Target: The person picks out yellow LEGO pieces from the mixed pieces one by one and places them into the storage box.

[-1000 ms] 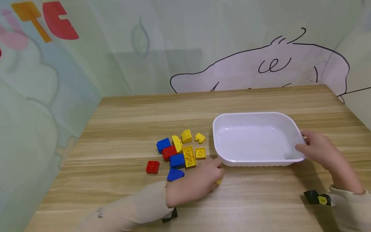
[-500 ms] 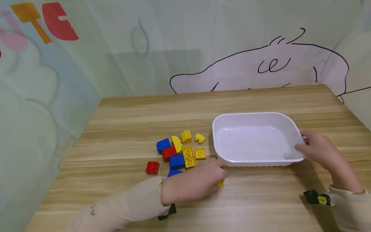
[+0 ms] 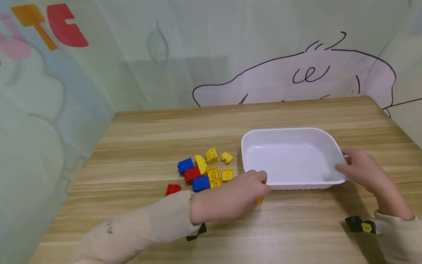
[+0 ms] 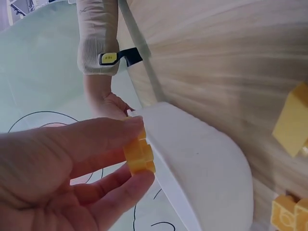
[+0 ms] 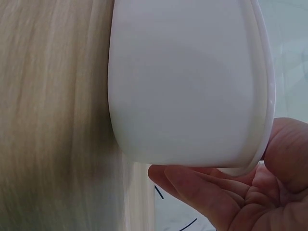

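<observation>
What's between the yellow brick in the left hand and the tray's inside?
Only the near wall of the tray, by its left corner; the yellow brick is outside it. No other brick visible between.

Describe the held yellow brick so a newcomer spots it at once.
Find the white tray on the wooden table. Near its front-left corner, the left hand pinches a yellow brick. Unlike the other bricks, lying on the table, it is held.

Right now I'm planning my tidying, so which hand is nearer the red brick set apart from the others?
Left. The left hand, pinching a yellow brick, is right of the red brick; the right hand is farther right, gripping the right end of the white tray.
</observation>
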Demonstrator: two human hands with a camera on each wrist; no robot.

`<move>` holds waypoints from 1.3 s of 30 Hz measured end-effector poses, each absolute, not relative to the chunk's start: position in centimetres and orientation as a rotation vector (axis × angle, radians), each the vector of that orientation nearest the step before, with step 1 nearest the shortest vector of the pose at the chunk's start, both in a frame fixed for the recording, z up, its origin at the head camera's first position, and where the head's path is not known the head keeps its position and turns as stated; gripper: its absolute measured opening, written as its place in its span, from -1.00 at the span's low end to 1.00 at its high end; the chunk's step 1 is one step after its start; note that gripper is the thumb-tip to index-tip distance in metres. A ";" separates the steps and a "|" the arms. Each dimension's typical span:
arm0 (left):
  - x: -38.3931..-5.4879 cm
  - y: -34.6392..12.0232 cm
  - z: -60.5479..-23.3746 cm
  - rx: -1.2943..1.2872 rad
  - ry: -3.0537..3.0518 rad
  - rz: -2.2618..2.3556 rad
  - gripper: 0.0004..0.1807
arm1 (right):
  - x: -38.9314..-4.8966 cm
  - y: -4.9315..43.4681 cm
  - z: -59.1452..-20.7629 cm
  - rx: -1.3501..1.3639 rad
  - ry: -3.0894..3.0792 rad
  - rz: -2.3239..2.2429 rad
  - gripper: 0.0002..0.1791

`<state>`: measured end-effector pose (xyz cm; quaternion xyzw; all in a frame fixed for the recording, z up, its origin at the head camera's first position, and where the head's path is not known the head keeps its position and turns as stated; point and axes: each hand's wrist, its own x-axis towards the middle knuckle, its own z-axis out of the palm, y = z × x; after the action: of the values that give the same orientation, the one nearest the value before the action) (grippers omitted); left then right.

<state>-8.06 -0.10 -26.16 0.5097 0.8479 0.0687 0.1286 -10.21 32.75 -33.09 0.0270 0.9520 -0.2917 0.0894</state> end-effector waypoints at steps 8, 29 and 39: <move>-9.7 1.4 -26.2 1.491 2.533 0.182 -0.69 | -10.2 32.7 -33.0 0.083 2.822 -0.861 -0.37; -12.5 4.2 -26.7 1.551 2.634 0.259 -0.79 | -10.2 32.7 -32.9 0.029 2.853 -0.879 -0.40; -13.9 6.0 -26.8 1.510 2.691 0.243 -0.83 | -10.1 32.7 -32.8 0.056 2.849 -0.855 -0.39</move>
<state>-13.92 6.04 -26.75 0.4876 0.8692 0.0785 0.0231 -10.07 32.68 -32.81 0.0186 0.9543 -0.2865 0.0833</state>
